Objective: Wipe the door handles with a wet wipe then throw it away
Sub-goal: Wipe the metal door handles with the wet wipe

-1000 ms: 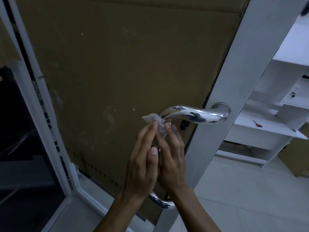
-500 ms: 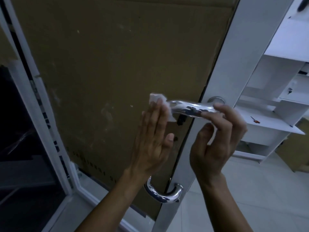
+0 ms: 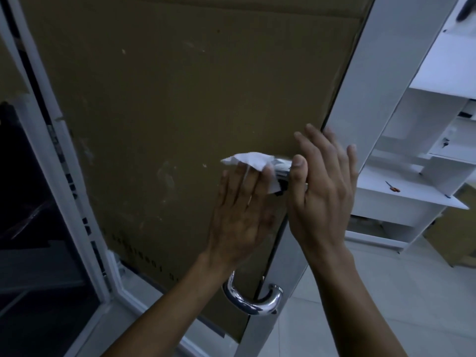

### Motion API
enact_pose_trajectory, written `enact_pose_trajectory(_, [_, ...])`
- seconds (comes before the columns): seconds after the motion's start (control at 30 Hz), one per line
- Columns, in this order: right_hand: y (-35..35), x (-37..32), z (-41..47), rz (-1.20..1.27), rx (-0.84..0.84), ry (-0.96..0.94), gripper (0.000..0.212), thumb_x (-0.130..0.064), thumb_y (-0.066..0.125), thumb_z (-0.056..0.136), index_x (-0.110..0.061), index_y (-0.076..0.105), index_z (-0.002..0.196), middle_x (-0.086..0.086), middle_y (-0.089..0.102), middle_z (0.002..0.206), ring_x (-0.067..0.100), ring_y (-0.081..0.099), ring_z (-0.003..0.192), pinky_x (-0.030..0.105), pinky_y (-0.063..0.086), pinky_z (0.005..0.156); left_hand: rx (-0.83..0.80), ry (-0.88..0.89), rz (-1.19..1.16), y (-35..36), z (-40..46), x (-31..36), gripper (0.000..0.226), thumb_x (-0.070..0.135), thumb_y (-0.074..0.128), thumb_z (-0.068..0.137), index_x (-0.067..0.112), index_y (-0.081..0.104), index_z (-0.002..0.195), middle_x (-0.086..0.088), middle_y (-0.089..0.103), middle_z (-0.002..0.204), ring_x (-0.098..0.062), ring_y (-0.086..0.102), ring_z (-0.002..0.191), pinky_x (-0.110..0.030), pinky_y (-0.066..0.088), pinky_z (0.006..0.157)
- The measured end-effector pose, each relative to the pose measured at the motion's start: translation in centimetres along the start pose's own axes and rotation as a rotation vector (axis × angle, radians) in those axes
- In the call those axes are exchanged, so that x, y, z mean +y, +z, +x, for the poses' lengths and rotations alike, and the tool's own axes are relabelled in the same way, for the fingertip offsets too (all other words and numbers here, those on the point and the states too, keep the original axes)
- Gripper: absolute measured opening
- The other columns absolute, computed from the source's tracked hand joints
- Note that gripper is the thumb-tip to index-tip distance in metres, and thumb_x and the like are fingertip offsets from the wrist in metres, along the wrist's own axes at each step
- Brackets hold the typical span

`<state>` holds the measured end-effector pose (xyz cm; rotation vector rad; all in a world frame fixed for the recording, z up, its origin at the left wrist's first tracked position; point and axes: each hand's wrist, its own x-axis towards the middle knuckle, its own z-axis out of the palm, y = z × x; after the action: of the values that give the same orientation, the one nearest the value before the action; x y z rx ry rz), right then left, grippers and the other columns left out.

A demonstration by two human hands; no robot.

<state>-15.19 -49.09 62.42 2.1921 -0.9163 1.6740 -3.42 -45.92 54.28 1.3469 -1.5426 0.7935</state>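
Observation:
A white wet wipe (image 3: 248, 161) is draped over the free end of the upper chrome door handle (image 3: 282, 168). My left hand (image 3: 239, 215) presses the wipe against the handle with straight fingers. To its right, my right hand (image 3: 324, 191) is held flat with its fingers pointing up, covering most of the handle; its thumb lies against the bare chrome next to the wipe. Only a short piece of the handle shows between the two hands. A second, curved chrome handle (image 3: 253, 304) sits lower on the white door frame (image 3: 371, 99), below my left wrist.
Brown cardboard (image 3: 180, 112) covers the door panel. A dark glass pane (image 3: 31, 202) is at the left. White shelves (image 3: 412, 197) stand to the right, with an orange-handled screwdriver (image 3: 392, 186) on one. Pale floor tiles (image 3: 412, 292) lie at the lower right.
My right hand has let go of the handle's base and opened flat, shifting left toward the wipe. My left hand still presses the wipe on the handle's end.

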Motion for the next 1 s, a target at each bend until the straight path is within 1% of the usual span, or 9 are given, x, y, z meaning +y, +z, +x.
enact_pose_trajectory(0.1, [0.1, 0.1, 0.1, -0.019, 0.000, -0.018, 0.047, -0.032, 0.028, 0.103, -0.010, 0.064, 0.124, 0.007, 0.061, 0.132, 0.022, 0.047, 0.133, 0.043, 0.023, 0.117, -0.056, -0.194, -0.288, -0.9, 0.3, 0.0, 0.065, 0.046, 0.025, 0.100, 0.027, -0.011, 0.151, 0.013, -0.001, 0.161, -0.015, 0.010, 0.149, -0.053, 0.018, 0.118])
enact_pose_trajectory(0.2, [0.1, 0.1, 0.1, -0.017, 0.004, -0.017, 0.046, -0.031, 0.028, 0.103, -0.011, 0.065, 0.121, 0.006, 0.064, 0.129, 0.021, 0.049, 0.130, 0.043, 0.026, 0.116, -0.086, -0.342, -0.501, -2.1, 1.2, 0.9, 0.063, 0.052, 0.025, 0.098, 0.029, 0.002, 0.151, 0.024, 0.011, 0.155, -0.004, 0.018, 0.145, -0.050, 0.029, 0.114])
enact_pose_trajectory(0.37, [0.0, 0.0, 0.2, -0.023, 0.005, -0.022, 0.047, -0.032, 0.027, 0.103, -0.012, 0.066, 0.120, 0.004, 0.065, 0.127, 0.020, 0.051, 0.129, 0.043, 0.028, 0.115, -0.078, -0.212, -0.559, -3.8, 3.5, 1.4, 0.050, 0.031, 0.028, 0.101, 0.016, 0.026, 0.149, 0.004, 0.032, 0.150, -0.010, 0.033, 0.140, -0.043, 0.034, 0.112])
enact_pose_trajectory(0.5, [-0.2, -0.3, 0.0, -0.023, 0.010, -0.027, 0.044, -0.030, 0.030, 0.102, -0.012, 0.066, 0.119, 0.004, 0.066, 0.125, 0.020, 0.053, 0.125, 0.038, 0.030, 0.113, 0.016, -0.268, -0.683, -4.6, 4.4, 0.9, 0.036, 0.014, 0.034, 0.103, 0.011, 0.054, 0.132, 0.000, 0.057, 0.133, -0.004, 0.051, 0.125, -0.018, 0.040, 0.101])
enact_pose_trajectory(0.63, [-0.1, -0.3, 0.1, -0.007, 0.013, -0.007, 0.041, -0.029, 0.034, 0.101, -0.012, 0.068, 0.117, 0.004, 0.067, 0.122, 0.019, 0.055, 0.122, 0.037, 0.031, 0.110, 0.051, -0.469, -0.821, -4.5, 4.0, 0.6, 0.030, 0.015, 0.039, 0.103, 0.024, 0.060, 0.123, 0.013, 0.064, 0.121, -0.001, 0.058, 0.117, -0.018, 0.044, 0.096])
enact_pose_trajectory(0.77, [-0.2, -0.4, 0.1, 0.013, 0.002, 0.000, 0.040, -0.029, 0.034, 0.101, -0.012, 0.067, 0.118, 0.004, 0.067, 0.122, 0.019, 0.055, 0.121, 0.041, 0.036, 0.108, 0.027, -0.709, -0.901, -4.1, 2.3, 0.1, 0.026, 0.033, 0.045, 0.098, 0.036, 0.059, 0.120, 0.028, 0.065, 0.109, 0.004, 0.059, 0.113, -0.014, 0.047, 0.092])
enact_pose_trajectory(0.87, [-0.3, -0.4, 0.2, 0.047, -0.024, 0.011, 0.041, -0.029, 0.033, 0.101, -0.012, 0.065, 0.121, 0.005, 0.065, 0.126, 0.019, 0.051, 0.126, 0.041, 0.032, 0.111, 0.022, -0.847, -0.904, -3.9, 0.4, 0.5, 0.032, 0.044, 0.047, 0.092, 0.035, 0.064, 0.118, 0.022, 0.070, 0.097, 0.001, 0.065, 0.101, -0.014, 0.050, 0.085])
enact_pose_trajectory(0.93, [-0.5, -0.4, -0.1, 0.087, -0.034, 0.015, 0.042, -0.029, 0.033, 0.101, -0.012, 0.061, 0.127, 0.003, 0.057, 0.137, 0.018, 0.042, 0.135, 0.042, 0.027, 0.116, -0.009, -0.929, -0.915, -3.7, -1.3, 0.8, 0.024, 0.040, 0.047, 0.096, 0.038, 0.067, 0.108, 0.020, 0.072, 0.084, 0.004, 0.066, 0.085, -0.012, 0.050, 0.075])
enact_pose_trajectory(1.0, [-0.9, -0.5, -1.2, 0.156, -0.005, -0.005, 0.040, -0.027, 0.035, 0.102, -0.012, 0.055, 0.132, 0.000, 0.045, 0.145, 0.019, 0.034, 0.141, 0.043, 0.025, 0.117, -0.038, -1.004, -0.953, -3.7, -2.4, 1.1, 0.028, 0.030, 0.044, 0.100, 0.029, 0.071, 0.101, 0.021, 0.071, 0.073, 0.009, 0.065, 0.073, -0.006, 0.047, 0.065])
